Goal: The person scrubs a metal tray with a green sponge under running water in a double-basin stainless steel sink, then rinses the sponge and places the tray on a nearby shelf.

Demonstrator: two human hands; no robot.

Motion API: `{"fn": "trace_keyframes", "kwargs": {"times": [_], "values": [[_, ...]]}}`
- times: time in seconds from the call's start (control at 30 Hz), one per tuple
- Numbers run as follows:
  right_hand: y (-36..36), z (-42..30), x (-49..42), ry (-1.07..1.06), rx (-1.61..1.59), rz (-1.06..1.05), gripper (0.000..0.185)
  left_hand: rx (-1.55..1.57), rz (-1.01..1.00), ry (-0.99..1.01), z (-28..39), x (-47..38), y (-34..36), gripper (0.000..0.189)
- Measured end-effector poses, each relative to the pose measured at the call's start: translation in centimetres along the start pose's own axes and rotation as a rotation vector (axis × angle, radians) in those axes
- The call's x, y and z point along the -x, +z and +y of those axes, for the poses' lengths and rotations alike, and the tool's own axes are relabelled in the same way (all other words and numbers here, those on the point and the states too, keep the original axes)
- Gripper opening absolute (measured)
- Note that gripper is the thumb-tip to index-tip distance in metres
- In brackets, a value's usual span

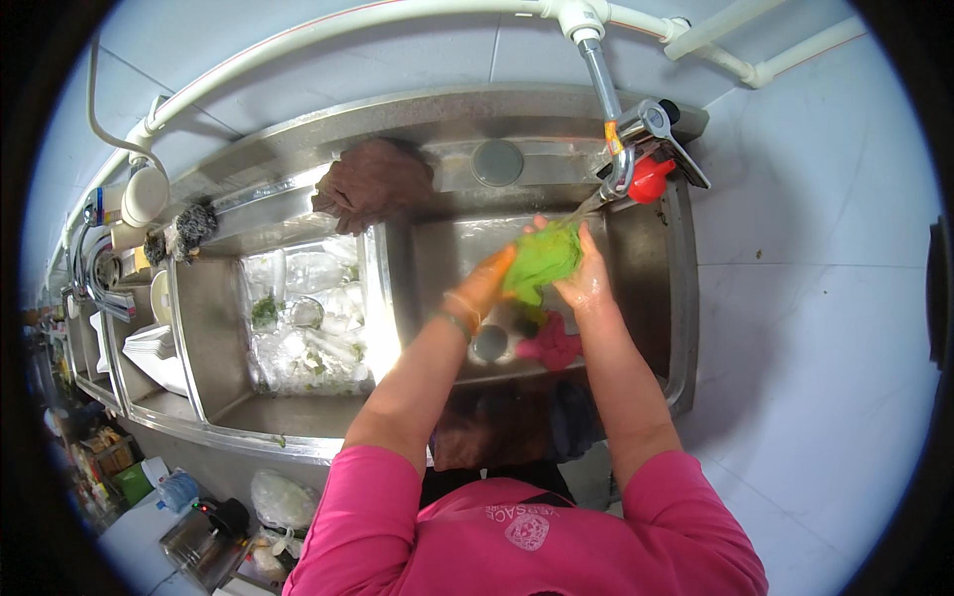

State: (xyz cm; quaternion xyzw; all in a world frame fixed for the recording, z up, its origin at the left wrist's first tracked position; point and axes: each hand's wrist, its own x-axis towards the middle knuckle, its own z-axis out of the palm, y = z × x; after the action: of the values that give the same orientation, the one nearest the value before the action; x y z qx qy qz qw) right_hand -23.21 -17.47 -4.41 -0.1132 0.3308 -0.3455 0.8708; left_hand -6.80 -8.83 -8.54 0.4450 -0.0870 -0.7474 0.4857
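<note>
Both of my hands hold a bright green cloth [545, 255] over the right-hand basin of a stainless steel sink [440, 238]. My left hand [486, 279] grips its left side, and my right hand [586, 272] supports the right side with the fingers spread along it. Water runs from the metal faucet [617, 179] onto the cloth's upper edge. Beneath my hands, a pink cloth [553, 343] lies on the basin floor beside a round grey drain cover [490, 343]. Part of the green cloth is hidden by my fingers.
Left of my arms, another basin holds clear plastic and green leaf scraps [305, 320]. A brown cloth [376, 182] drapes over the back ledge. Near the faucet sits a red plastic object [650, 180]. Dark cloths [514, 425] hang over the front edge. White trays [156, 354] stand farther left.
</note>
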Motion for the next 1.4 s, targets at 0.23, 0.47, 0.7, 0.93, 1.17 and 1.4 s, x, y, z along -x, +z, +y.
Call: {"fn": "trace_keyframes", "kwargs": {"times": [0.23, 0.47, 0.7, 0.93, 1.17, 1.4], "values": [[-4.7, 0.6, -2.2, -0.028, 0.133, 0.360, 0.054, -0.270, 0.106, 0.442, 0.0, -1.4, 1.3, 0.025], [-2.9, 8.1, -3.6, -0.349, -0.132, 0.333, 0.045, -0.470, 0.364, 0.837, -3.3, -3.1, 7.8, 0.022], [-2.8, 4.8, -4.5, -0.141, 0.064, 0.432, 0.041, -0.337, 0.364, 0.420, -0.1, -0.2, 8.8, 0.039], [-2.7, 5.9, -4.7, -0.021, 0.214, 0.459, 0.041, 0.120, 0.310, 0.325, 0.8, -2.4, 7.3, 0.045], [-14.5, 6.6, -7.8, -0.103, -0.669, 0.025, 0.039, -0.587, 0.304, 0.940, -3.6, -2.8, 9.5, 0.033], [-3.9, 6.0, -5.7, 0.006, 0.160, 0.525, 0.037, -0.752, 0.379, 0.795, -2.0, -1.4, 9.2, 0.032]]}}
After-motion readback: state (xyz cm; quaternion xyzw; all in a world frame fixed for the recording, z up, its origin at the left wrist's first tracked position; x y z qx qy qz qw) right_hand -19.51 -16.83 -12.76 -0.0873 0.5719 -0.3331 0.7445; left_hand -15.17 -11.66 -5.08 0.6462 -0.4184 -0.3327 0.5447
